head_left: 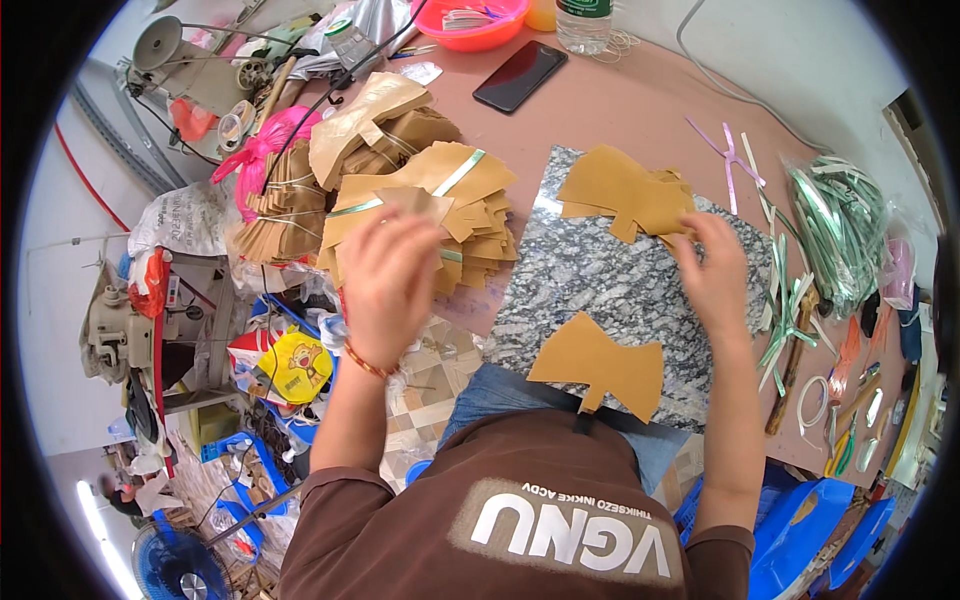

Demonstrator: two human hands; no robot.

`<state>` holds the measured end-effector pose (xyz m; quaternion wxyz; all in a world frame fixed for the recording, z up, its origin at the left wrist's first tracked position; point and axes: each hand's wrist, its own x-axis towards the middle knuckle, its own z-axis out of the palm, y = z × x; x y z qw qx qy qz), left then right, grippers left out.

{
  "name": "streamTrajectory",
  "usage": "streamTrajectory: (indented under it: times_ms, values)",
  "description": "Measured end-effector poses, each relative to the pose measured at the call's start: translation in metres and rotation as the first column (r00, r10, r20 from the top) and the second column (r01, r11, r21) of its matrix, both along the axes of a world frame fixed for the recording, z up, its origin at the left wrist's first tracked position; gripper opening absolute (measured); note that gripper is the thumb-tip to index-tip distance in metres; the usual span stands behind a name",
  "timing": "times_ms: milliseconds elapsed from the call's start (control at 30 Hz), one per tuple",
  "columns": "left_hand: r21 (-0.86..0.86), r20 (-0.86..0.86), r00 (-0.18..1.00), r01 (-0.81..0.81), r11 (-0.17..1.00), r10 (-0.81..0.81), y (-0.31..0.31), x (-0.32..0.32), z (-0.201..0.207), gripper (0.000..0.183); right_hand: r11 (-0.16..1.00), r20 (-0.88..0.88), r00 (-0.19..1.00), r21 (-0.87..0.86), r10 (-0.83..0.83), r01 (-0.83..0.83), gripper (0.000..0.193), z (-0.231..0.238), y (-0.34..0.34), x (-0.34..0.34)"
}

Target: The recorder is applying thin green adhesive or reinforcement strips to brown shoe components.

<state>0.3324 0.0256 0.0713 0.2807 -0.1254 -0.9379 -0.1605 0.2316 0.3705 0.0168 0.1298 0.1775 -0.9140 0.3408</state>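
My right hand (715,265) pinches the right edge of a small stack of tan cut-out pieces (625,190), leather-like sheets, on a speckled grey stone slab (560,285). My left hand (390,275) hovers over a large pile of similar cut pieces (470,210) banded with pale green strips. Its fingers are bent and smeared by motion. A blurred tan piece (415,204) shows at its fingertips; whether it is gripped is unclear. Close to my body, a single tan cut piece (595,365) with a short tab lies on the slab's near edge.
Tied bundles of cut pieces (370,120) and a pink plastic bag (265,150) stand left. At the back are a black phone (520,77), a pink-red basin (470,35) and a bottle (585,25). Green strips (840,235) and hand tools (845,440) lie right.
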Motion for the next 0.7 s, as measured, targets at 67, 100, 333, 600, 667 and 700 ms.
streamTrajectory:
  times_ms: [67,100,333,600,667,700]
  values:
    - [-0.129,0.020,0.996,-0.082,0.988,0.085,-0.027,-0.022,0.010,0.029,0.988,-0.047,0.987,-0.025,0.152,-0.153,0.024,0.010,-0.045,0.001]
    - [-0.126,0.017,0.996,-0.079,0.989,0.082,-0.032,-0.031,0.015,0.029,0.970,-0.109,0.965,-0.011,0.238,-0.241,0.024,0.015,-0.068,-0.001]
    - [-0.286,0.459,0.886,0.080,0.955,0.063,-0.052,-0.059,0.025,0.030,0.852,-0.350,0.780,0.148,0.519,-0.501,0.030,0.017,-0.197,-0.018]
    - [-0.005,0.306,0.932,0.205,0.979,-0.194,-0.080,-0.033,0.020,0.012,0.814,-0.208,0.799,0.302,0.564,-0.496,0.036,0.021,-0.203,-0.010]
    - [-0.004,0.256,0.939,0.237,0.971,-0.228,-0.085,-0.027,0.020,0.014,0.805,-0.176,0.801,0.310,0.572,-0.506,0.042,0.019,-0.201,-0.010]
    - [0.054,0.220,0.936,0.269,0.961,-0.275,-0.088,-0.023,0.023,0.015,0.813,-0.191,0.802,0.295,0.565,-0.502,0.043,0.015,-0.199,-0.011]
